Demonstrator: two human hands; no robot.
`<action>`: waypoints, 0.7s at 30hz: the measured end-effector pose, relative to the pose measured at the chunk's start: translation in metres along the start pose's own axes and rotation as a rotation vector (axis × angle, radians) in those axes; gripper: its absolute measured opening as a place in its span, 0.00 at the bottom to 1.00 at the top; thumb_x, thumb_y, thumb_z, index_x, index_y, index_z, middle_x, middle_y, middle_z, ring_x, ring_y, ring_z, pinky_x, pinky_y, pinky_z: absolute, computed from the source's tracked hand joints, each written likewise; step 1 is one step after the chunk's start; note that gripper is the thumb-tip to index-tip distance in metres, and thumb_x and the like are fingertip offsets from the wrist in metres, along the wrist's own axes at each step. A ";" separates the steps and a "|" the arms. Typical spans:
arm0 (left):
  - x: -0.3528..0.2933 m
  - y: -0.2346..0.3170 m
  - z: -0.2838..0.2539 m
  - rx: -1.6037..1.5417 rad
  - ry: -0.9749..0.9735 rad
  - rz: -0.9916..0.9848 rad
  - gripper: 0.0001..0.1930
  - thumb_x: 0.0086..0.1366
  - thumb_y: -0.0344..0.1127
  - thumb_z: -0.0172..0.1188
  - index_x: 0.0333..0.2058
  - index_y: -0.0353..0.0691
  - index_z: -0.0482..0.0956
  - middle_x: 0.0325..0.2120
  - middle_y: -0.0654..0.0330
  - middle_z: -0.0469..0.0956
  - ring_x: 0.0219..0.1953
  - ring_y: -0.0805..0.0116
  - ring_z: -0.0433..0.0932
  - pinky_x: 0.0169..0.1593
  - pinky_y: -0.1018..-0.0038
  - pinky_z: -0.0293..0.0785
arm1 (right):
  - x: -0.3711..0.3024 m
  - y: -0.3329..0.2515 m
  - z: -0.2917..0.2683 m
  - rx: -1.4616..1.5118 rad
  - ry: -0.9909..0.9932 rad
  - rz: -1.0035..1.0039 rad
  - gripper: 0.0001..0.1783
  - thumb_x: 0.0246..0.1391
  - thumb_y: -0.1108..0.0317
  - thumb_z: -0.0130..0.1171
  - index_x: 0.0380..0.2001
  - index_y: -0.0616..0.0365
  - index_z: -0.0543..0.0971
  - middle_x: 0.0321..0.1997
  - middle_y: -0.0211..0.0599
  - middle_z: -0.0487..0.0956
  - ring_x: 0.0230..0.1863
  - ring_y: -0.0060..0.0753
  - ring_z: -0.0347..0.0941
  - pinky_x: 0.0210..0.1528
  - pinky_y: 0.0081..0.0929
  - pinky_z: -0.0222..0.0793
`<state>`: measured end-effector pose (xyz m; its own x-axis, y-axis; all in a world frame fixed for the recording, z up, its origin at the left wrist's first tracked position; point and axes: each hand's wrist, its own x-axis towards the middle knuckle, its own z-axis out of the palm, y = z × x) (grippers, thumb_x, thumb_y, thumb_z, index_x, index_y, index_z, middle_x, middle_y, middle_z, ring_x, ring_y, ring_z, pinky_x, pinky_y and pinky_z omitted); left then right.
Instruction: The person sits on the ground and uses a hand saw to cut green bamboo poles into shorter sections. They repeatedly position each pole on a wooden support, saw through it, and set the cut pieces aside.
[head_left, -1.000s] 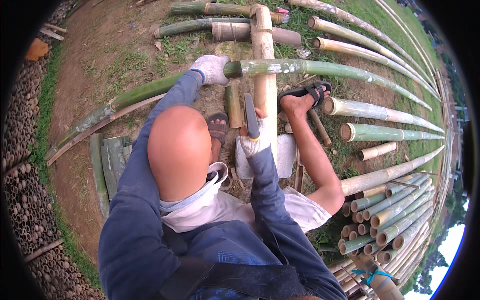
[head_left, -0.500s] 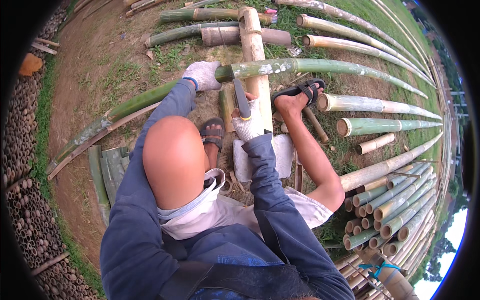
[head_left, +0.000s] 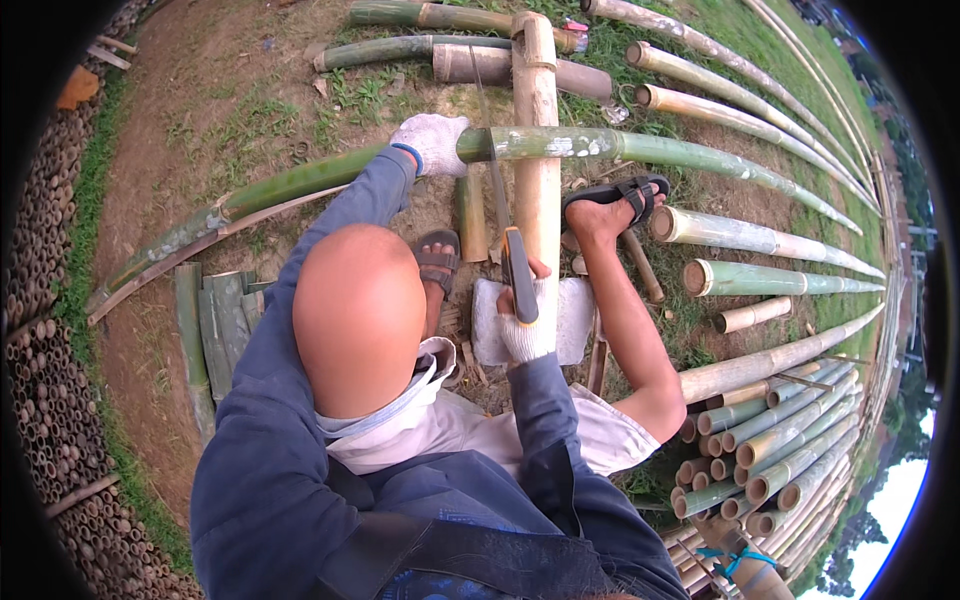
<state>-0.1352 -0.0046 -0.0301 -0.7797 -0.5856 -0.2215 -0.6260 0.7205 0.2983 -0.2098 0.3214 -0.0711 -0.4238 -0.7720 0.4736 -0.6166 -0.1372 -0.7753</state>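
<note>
A long green bamboo pole lies crosswise over a pale post. My left hand, in a white knit glove with a blue cuff, is wrapped round the pole just left of the post. In my right hand, also gloved, with bare fingertips showing, is the black and orange handle of a handsaw. The saw's thin blade points away from me and crosses the pole between my left hand and the post. At this size I cannot tell how deep the blade sits in the bamboo.
A pale stone block sits at the post's near end. My sandalled feet are on either side of the post. Short bamboo pieces lie nearby. Long poles and a stack of bamboo fill the right. Split bamboo lies left.
My right hand has pulled the saw back toward my body, so its handle is nearer and more blade shows. My left hand keeps its hold on the pole. The whole view has shifted slightly.
</note>
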 end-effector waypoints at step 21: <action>-0.001 0.003 -0.004 0.007 -0.044 -0.018 0.29 0.54 0.53 0.74 0.52 0.46 0.84 0.47 0.44 0.89 0.53 0.41 0.87 0.58 0.48 0.83 | 0.066 0.033 0.035 0.094 -0.097 0.226 0.37 0.58 0.79 0.63 0.70 0.61 0.66 0.59 0.48 0.78 0.54 0.42 0.79 0.62 0.35 0.76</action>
<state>-0.1359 -0.0036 -0.0250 -0.7682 -0.5817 -0.2674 -0.6398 0.7128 0.2873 -0.2349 0.2445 -0.0800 -0.4755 -0.8448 0.2453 -0.4475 -0.0078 -0.8943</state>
